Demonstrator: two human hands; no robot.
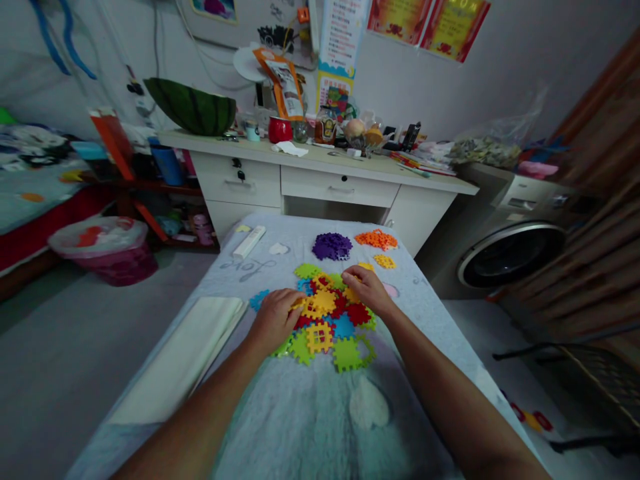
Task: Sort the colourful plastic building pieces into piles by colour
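A mixed heap of toothed interlocking plastic building pieces (343,327) in green, yellow, red and blue lies on the cloth-covered table. My left hand (277,319) is at the heap's left side, fingers curled, with a yellow piece (299,303) at the fingertips. On the right side of the heap my right hand (369,288) bends its fingers over a yellow piece (351,295), partly hidden by them. Beyond the heap are a purple pile (332,246), an orange pile (376,239) and a small yellow group (385,261).
A folded white cloth (183,353) lies along the table's left side, and a white bar-shaped object (249,242) is farther back. Behind stands a cluttered white desk (340,190). A washing machine (510,233) is at right, a pink bin (107,257) at left.
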